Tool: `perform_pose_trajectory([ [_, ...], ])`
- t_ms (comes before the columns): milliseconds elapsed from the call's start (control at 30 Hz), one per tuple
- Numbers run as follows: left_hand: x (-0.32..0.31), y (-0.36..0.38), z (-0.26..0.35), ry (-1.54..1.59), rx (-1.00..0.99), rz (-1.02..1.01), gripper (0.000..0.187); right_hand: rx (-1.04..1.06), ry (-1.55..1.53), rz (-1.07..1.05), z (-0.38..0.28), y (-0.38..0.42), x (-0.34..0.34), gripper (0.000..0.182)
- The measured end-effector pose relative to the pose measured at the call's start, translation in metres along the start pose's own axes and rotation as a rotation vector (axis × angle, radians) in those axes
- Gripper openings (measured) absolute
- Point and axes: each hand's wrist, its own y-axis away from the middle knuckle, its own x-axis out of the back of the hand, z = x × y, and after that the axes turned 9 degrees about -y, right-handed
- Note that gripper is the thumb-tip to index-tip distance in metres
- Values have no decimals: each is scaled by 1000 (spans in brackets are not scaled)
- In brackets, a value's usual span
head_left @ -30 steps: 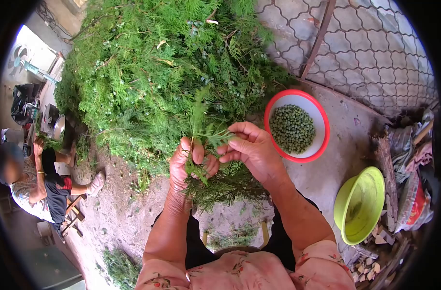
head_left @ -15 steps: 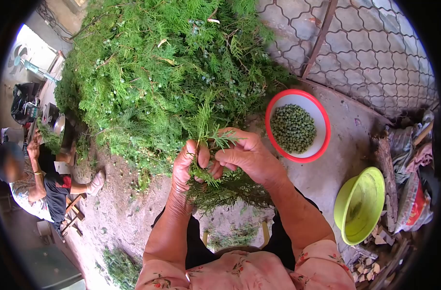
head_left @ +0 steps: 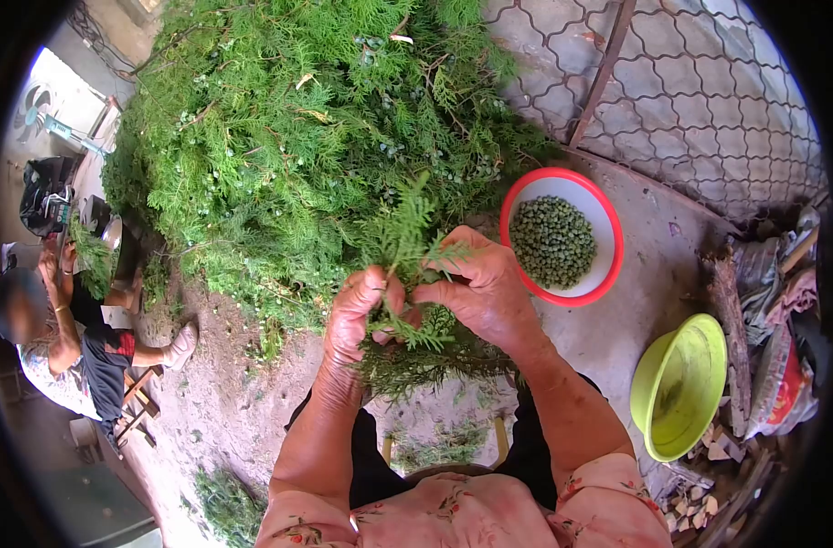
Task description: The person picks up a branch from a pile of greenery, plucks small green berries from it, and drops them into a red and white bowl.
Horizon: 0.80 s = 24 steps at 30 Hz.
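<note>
Between my hands is a green conifer sprig (head_left: 405, 228) with flat, scaly leaves. My left hand (head_left: 354, 310) pinches its stem between thumb and fingers. Just to the right, my right hand (head_left: 480, 285) has thumb and forefinger closed at the sprig's side; a bit of leaf pokes out there, and whatever else it grips is hidden. More cut foliage (head_left: 439, 365) lies across my lap under the hands. Beyond them rises a large heap of conifer branches (head_left: 279, 155) dotted with pale green cones. A red-rimmed white basin (head_left: 608, 247) to the right holds many small green cones (head_left: 551, 242).
A yellow-green basin (head_left: 686, 393) stands tilted at the right, by sacks (head_left: 777, 365) and wood pieces (head_left: 695, 507). Wire mesh (head_left: 700, 100) borders the upper right. At the left another person (head_left: 69, 347) sits holding a sprig. A fan (head_left: 46, 114) stands behind.
The sprig and both my hands have shifted slightly right, and the sprig leans more to the right. At the left, the other person's hands have come closer together.
</note>
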Motion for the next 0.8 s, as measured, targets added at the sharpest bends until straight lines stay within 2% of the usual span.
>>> perform_pose_trajectory([
  [100,0,-1,-7,-29,74,70,47,39,35,72,-2,0,2,28],
  [200,-5,1,-4,-30,72,45,46,43,-80,94,3,1,7,25],
  [267,-9,3,-3,-19,77,34,45,-226,-159,86,5,4,10,23],
  [300,-11,6,-3,2,63,81,43,-227,-159,85,5,3,14,23],
  [367,-10,11,-3,22,49,130,41,-103,82,207,5,-6,34,19],
  [433,2,16,2,405,-82,54,32,-139,54,239,9,-9,50,15],
  [467,18,10,-3,438,-63,-135,27,-281,-317,297,11,-9,51,14],
  [500,23,11,-9,437,-61,-133,27,-421,-690,349,12,-9,51,13],
  [533,19,13,-8,426,-59,-95,30,-390,-869,361,10,-11,39,14],
  [567,13,13,-6,416,-57,-58,33,-390,-868,363,13,-9,32,14],
  [633,6,14,-3,368,-73,-15,39,-429,-1160,235,20,-7,22,13],
  [700,10,12,-3,415,7,-166,43,-464,-1195,184,16,-7,12,13],
  [733,5,13,0,414,8,-166,43,-568,-1147,169,10,-7,7,17],
  [767,-6,15,5,358,18,-57,44,-670,-1096,154,6,-6,2,21],
  [800,-11,17,8,301,29,53,44,-669,-1105,147,3,-5,-3,30],
])
